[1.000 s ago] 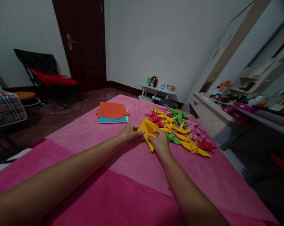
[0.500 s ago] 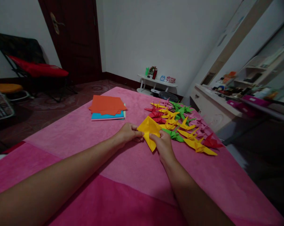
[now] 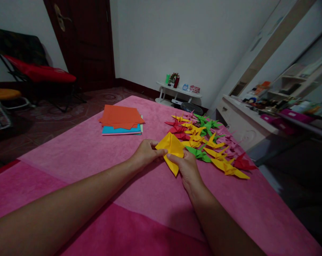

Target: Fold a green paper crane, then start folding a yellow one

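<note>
Between my hands is a sheet of yellow origami paper [image 3: 172,143], folded into a diamond with one point toward me. My left hand [image 3: 148,152] pinches its left corner, thumb on top. My right hand [image 3: 187,164] grips the right side, its thumb pressed on the paper near the middle; the fingers beneath are hidden. Just beyond my right hand lie several folded paper cranes [image 3: 197,143] in yellow, green, red and pink. The nearest to that hand is a green crane [image 3: 198,153].
A stack of orange and blue paper sheets [image 3: 121,115] lies at the left on the pink tablecloth [image 3: 97,153]. Beyond the table stand a low white shelf [image 3: 178,89], a dresser [image 3: 246,124] at the right and a red folding chair [image 3: 41,73] at the left.
Both thumbs have moved closer together over the middle of the yellow paper, and its upper part now looks more bent. The view has shifted slightly.
</note>
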{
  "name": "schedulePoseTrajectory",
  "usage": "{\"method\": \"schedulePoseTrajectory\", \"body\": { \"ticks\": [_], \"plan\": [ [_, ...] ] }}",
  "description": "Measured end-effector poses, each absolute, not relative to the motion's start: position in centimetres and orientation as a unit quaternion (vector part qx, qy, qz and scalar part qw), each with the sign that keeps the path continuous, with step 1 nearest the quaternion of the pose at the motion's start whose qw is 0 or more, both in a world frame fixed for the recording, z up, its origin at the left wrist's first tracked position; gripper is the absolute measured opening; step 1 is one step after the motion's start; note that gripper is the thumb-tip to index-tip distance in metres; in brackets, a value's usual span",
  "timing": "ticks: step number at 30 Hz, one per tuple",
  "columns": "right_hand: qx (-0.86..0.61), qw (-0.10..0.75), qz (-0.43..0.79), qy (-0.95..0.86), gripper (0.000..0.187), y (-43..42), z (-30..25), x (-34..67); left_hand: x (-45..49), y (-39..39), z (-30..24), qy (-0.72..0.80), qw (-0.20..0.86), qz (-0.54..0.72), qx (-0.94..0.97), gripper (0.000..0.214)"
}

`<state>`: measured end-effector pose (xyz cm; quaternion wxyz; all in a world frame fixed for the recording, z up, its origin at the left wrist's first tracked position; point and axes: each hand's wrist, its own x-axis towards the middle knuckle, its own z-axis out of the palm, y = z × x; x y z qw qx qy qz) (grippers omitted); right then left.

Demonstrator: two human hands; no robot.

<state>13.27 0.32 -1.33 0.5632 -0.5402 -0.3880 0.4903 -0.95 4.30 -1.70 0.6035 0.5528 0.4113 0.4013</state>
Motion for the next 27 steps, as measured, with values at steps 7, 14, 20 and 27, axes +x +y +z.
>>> {"method": "schedulePoseTrajectory", "body": {
  "ticks": [7,14,20,27],
  "plan": [
    [-0.537,0.540,0.515,-0.395,0.030,0.3,-1.6,13.5,-1.2,4.4,-1.7,0.399,0.593,0.402,0.572,0.025],
    [-0.542,0.508,0.534,-0.404,0.027,0.0,-0.9,13.3,-1.5,4.7,-1.7,0.407,0.586,0.416,0.563,0.027],
    [-0.551,0.484,0.540,-0.414,0.020,-0.3,-0.1,13.0,-1.6,4.8,-1.9,0.379,0.620,0.446,0.522,0.028],
    [-0.562,0.471,0.534,-0.422,0.019,-0.5,0.0,12.8,-1.5,5.0,-2.0,0.396,0.608,0.457,0.515,0.031]
  ]
}}
